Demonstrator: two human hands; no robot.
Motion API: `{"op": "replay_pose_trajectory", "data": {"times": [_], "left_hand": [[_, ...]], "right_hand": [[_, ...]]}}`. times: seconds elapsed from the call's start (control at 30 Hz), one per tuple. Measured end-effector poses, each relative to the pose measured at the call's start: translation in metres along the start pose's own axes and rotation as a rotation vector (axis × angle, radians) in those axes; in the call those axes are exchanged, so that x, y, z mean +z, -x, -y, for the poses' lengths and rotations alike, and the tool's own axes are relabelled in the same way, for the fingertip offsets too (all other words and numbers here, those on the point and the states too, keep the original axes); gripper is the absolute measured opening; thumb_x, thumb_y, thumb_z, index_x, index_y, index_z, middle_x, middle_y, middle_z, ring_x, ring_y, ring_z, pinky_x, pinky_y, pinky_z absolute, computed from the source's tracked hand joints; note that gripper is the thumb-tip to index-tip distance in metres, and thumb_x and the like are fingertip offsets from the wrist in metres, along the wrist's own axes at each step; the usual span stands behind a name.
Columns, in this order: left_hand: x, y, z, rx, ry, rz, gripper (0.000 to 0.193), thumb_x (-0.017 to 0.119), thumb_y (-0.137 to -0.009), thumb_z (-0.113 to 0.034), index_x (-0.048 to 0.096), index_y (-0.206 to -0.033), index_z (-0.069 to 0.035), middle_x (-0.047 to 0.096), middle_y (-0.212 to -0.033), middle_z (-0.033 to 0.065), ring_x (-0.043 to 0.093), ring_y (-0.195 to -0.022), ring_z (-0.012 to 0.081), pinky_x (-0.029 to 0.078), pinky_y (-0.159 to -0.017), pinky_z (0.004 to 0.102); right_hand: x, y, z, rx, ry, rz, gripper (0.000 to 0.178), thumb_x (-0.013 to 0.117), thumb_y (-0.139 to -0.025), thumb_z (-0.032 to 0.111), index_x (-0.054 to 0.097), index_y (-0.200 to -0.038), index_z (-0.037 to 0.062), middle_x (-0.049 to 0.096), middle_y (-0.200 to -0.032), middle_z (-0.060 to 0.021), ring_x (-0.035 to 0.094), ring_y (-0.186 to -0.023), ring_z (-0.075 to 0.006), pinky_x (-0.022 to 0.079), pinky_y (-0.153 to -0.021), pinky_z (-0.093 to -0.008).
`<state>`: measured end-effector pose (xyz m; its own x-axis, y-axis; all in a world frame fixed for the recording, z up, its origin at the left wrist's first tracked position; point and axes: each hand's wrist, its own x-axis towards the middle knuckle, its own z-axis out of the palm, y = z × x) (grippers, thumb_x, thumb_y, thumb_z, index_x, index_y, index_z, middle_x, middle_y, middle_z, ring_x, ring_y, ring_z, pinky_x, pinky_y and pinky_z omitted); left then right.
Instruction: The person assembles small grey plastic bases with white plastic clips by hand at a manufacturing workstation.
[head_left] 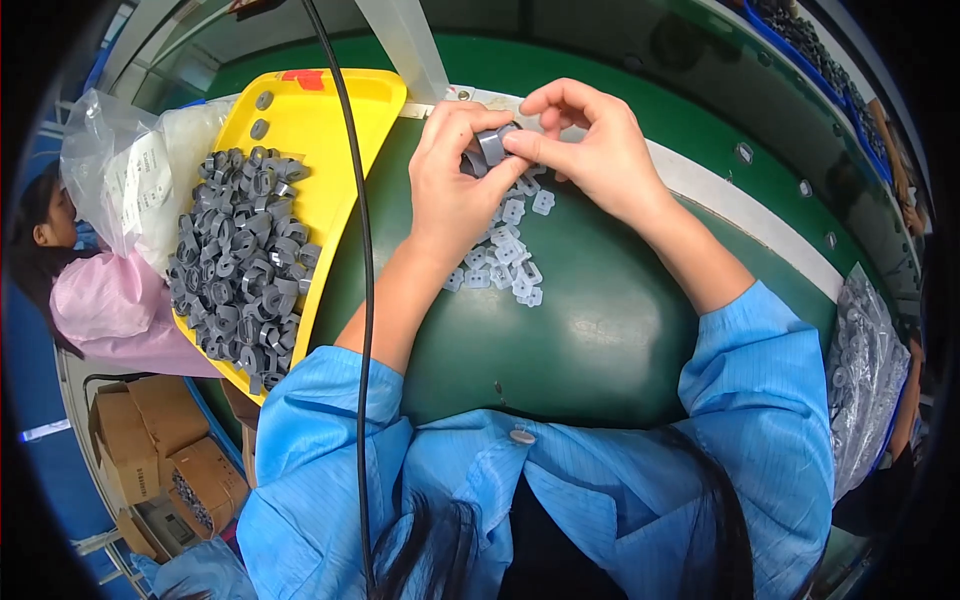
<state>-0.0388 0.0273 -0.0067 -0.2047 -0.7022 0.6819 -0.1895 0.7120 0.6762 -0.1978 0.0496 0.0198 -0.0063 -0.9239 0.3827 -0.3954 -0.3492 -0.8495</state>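
While a full heap of grey parts point(240, 260) waits in the yellow tray point(345, 110), left hand point(450, 185) and right hand point(590, 150) meet, pinching one grey piece point(493, 145) above scattered pale clips point(505, 250) on the green belt point(590, 330).

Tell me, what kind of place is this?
Probably a factory assembly line. A yellow tray holds a heap of identical grey parts, small white pieces lie on a green belt, and both hands fit one grey part together.
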Motion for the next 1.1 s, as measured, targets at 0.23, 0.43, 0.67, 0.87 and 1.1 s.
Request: {"op": "replay_pose_trajectory", "data": {"times": [0.23,0.43,0.67,0.87,1.1], "left_hand": [[-0.005,-0.001,-0.013,0.115,-0.098,0.045,0.043,0.084,-0.059,-0.013,0.069,-0.099,-0.011,0.052,-0.082,0.0037,0.053,-0.073,0.0166,0.046,-0.062,0.0274],[-0.015,-0.007,-0.009,0.051,0.004,0.281,0.039,0.084,-0.06,-0.011,0.071,-0.098,-0.01,0.056,-0.076,0.0027,0.055,-0.068,0.0148,0.047,-0.061,0.027],[-0.014,-0.006,-0.011,0.059,-0.013,0.216,0.039,0.083,-0.061,-0.008,0.071,-0.098,-0.009,0.057,-0.075,0.0032,0.056,-0.068,0.0146,0.047,-0.061,0.0257],[-0.004,-0.006,-0.017,0.089,0.075,0.122,0.041,0.082,-0.064,-0.008,0.069,-0.103,-0.008,0.058,-0.073,0.0024,0.054,-0.064,0.0116,0.046,-0.059,0.0246],[-0.021,-0.015,-0.011,-0.653,0.174,0.163,0.042,0.08,-0.07,-0.022,0.054,-0.097,-0.003,0.052,-0.064,-0.0014,0.047,-0.055,0.0068,0.038,-0.049,0.0221]], "right_hand": [[-0.011,-0.003,-0.004,0.412,-0.645,0.322,0.016,0.069,-0.08,0.015,0.065,-0.087,0.0009,0.064,-0.075,-0.0046,0.058,-0.063,-0.0086,0.047,-0.06,-0.0187],[-0.029,-0.011,0.005,0.464,-0.446,0.547,0.013,0.07,-0.078,0.007,0.063,-0.086,0.0002,0.066,-0.076,-0.0064,0.062,-0.068,-0.0091,0.051,-0.064,-0.0208],[-0.023,-0.007,0.015,0.393,-0.313,0.438,0.014,0.067,-0.078,0.003,0.062,-0.09,-0.0022,0.065,-0.078,-0.0074,0.062,-0.071,-0.0108,0.05,-0.066,-0.0209],[-0.015,-0.007,-0.002,0.466,-0.836,0.437,0.021,0.066,-0.078,0.006,0.059,-0.097,0.001,0.062,-0.083,-0.0056,0.06,-0.073,-0.0102,0.049,-0.067,-0.0211],[-0.064,-0.033,-0.057,0.416,-0.134,0.05,0.023,0.069,-0.073,0.014,0.061,-0.092,0.0036,0.06,-0.078,-0.0018,0.055,-0.07,-0.0105,0.045,-0.065,-0.0249]]}}
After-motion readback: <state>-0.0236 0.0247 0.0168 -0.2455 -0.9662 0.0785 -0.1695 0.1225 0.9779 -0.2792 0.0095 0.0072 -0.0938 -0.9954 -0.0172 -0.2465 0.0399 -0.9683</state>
